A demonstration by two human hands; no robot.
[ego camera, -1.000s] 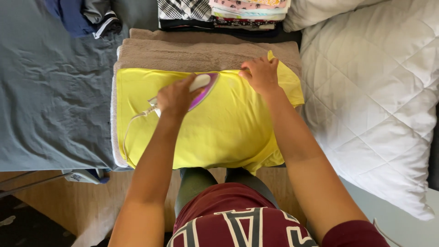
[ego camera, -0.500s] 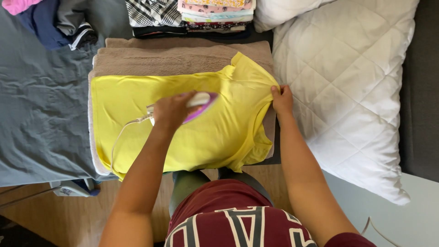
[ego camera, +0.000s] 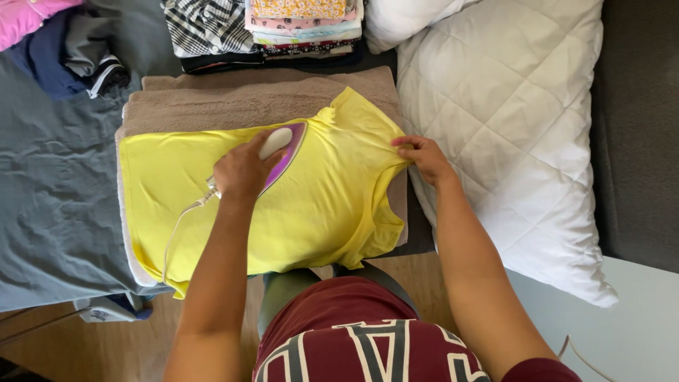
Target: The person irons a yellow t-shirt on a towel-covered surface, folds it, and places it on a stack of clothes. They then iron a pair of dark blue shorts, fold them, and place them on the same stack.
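Observation:
A yellow T-shirt [ego camera: 332, 205] lies spread flat on a brown towel [ego camera: 233, 106]. My left hand [ego camera: 244, 170] grips the handle of a white and purple iron [ego camera: 283, 145] that rests on the upper middle of the shirt, its tip pointing up and right. A thin cord [ego camera: 180, 219] trails from the iron down to the left. My right hand [ego camera: 424, 155] pinches the shirt's right edge near the neckline and holds the cloth taut.
A white quilted pillow [ego camera: 516, 127] lies at the right. Folded clothes are stacked at the top: a checked piece [ego camera: 205, 28] and a patterned pile [ego camera: 304, 25]. A grey sheet [ego camera: 49, 198] covers the left, with dark and pink garments [ego camera: 42, 42] at the top left. Wooden floor shows below.
My right hand slid from the shirt's upper edge to its right edge near the neckline. The iron stayed on the upper middle of the shirt, and the camera view shifted.

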